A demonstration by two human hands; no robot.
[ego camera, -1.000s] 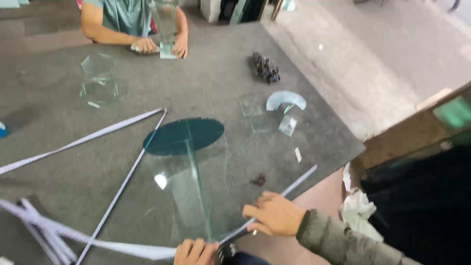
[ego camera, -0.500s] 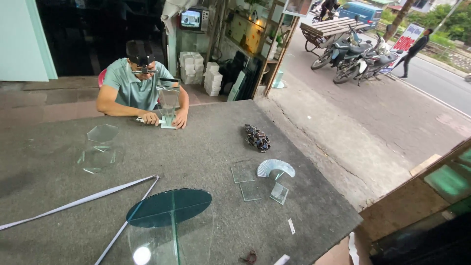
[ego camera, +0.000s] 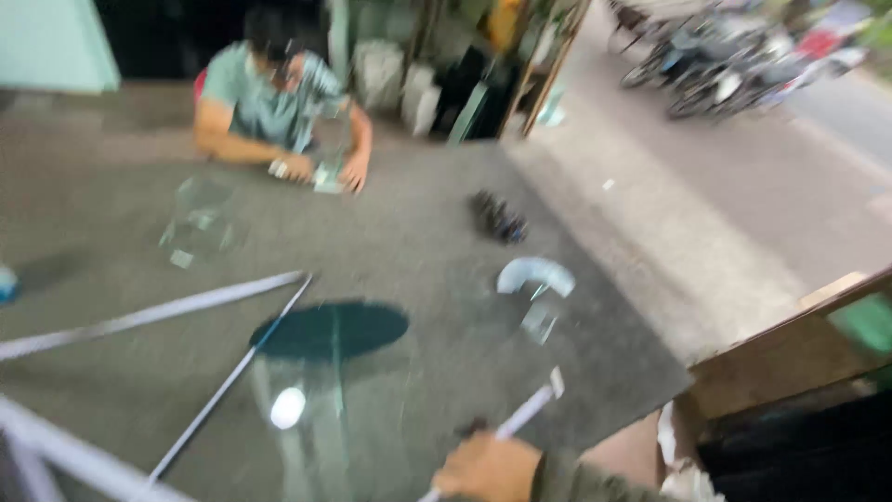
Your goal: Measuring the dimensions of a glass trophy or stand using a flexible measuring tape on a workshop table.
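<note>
1. The right hand sits at the bottom edge of the blurred head view, its fingers wrapped round the near end of a long pale strip.
2. That strip runs up and to the right from the hand over the grey counter and ends short of a small curved piece of glass.
3. The left hand is out of view.
4. Just left of the right hand lies a clear glass pane with a round, dark teal glass disc at its far end.
5. Two more long pale strips cross the counter to the left of the disc, meeting near its edge.
6. A small dark heap lies further back on the counter, well apart from the hand.
7. At the far side another person in a grey-green shirt rests both hands on the counter, with clear glass pieces near them.
</note>
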